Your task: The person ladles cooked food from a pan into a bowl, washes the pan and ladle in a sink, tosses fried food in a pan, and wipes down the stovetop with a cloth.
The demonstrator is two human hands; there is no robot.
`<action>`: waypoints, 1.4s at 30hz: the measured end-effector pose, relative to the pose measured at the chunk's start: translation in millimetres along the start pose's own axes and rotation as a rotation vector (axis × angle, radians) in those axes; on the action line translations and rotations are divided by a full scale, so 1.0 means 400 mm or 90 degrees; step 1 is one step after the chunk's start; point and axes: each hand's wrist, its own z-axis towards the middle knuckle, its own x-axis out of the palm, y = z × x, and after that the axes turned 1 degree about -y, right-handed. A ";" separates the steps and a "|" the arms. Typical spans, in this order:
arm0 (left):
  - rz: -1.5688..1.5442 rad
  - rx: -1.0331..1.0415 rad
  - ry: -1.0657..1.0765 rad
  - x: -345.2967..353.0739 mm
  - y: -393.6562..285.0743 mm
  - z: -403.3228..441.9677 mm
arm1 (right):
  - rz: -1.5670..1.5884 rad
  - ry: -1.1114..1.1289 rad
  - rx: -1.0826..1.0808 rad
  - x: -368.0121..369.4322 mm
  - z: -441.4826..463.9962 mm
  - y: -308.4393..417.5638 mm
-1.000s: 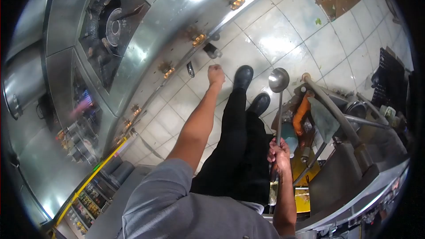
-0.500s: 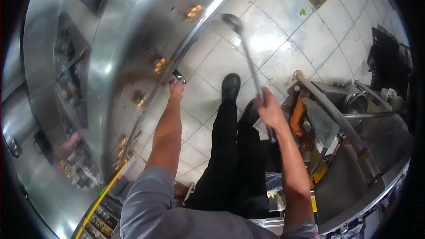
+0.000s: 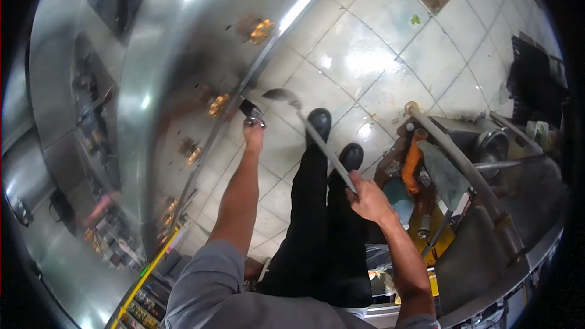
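The right hand (image 3: 368, 199) is closed around the handle of a long metal ladle (image 3: 329, 152), with the fingers wrapped over it. The handle slants away from this hand, forward and to the left, past the front of the left shoe (image 3: 319, 124). The ladle's bowl, blurred, is over the tiled floor (image 3: 365, 55), near the left hand (image 3: 253, 135) and ahead of it to the right.

The left hand is partly curled, its fingertips at a small dark piece with a shiny end (image 3: 249, 108); whether they grip it or only touch it, I cannot tell. To the left of this hand runs the steel stove front (image 3: 201, 55), with brass-coloured fittings (image 3: 261, 31) along it.

The right shoe (image 3: 351, 155) is just beyond the right hand. To the right of that hand are an orange pipe (image 3: 412, 161), a grey-green cloth (image 3: 443, 173) and a metal rail (image 3: 454, 149).
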 end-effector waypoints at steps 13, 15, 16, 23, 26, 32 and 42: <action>0.146 -0.150 -0.002 -0.071 -0.114 -0.419 | -0.015 -0.227 0.097 0.023 -0.269 -0.070; 0.296 -0.103 0.050 -0.194 -0.122 -0.553 | 0.133 -0.143 0.267 0.011 -0.292 -0.036; 0.373 -0.011 0.071 -0.276 -0.068 -0.606 | 0.138 -0.156 0.250 0.026 -0.296 -0.057; 0.140 -0.261 0.049 -0.615 -0.322 -1.191 | 0.665 0.122 0.366 -0.015 -0.345 -0.062; 0.043 -0.206 -0.033 -0.703 -0.332 -1.342 | -0.224 0.102 0.194 0.003 -0.428 -0.021; -0.020 -0.139 -0.074 -0.816 -0.270 -1.485 | -0.908 0.270 -0.122 0.047 -0.372 0.006; -0.038 -0.162 -0.051 -1.117 -0.078 -1.566 | -0.439 0.185 0.255 0.340 -0.502 0.302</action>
